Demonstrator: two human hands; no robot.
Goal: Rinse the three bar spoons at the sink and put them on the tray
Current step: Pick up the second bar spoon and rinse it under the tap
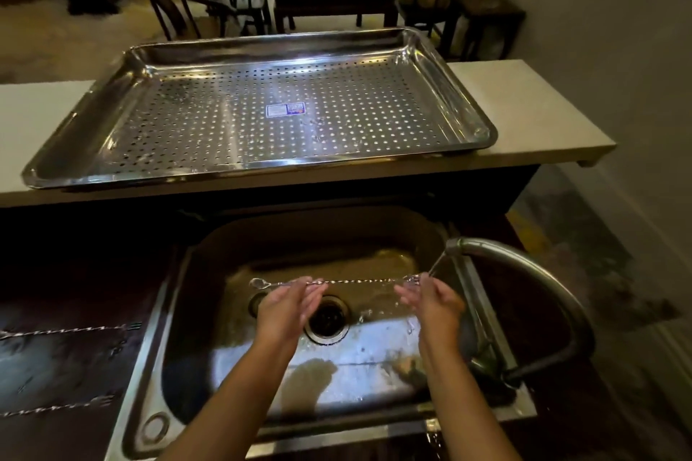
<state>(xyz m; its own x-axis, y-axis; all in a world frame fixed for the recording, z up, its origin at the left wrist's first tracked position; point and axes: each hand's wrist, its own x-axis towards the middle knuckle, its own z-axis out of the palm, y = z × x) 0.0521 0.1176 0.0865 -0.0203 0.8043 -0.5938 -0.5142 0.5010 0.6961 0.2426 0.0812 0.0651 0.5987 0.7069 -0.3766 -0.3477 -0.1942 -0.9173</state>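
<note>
A twisted bar spoon (359,281) lies level over the steel sink (179,311), bowl end at the left. My left hand (288,305) holds it near the bowl, and my right hand (430,297) grips the other end under the running water from the faucet (524,258). Two more bar spoons rest on the dark counter at the left, one (71,329) farther from me and one (56,409) nearer. The perforated steel tray (460,101) sits on the white ledge behind the sink with nothing in it.
The faucet arches over the sink's right side from its base at the near right corner. The drain (327,318) lies below my hands. The white ledge (531,101) ends at the right. Dark chairs and a table stand beyond it.
</note>
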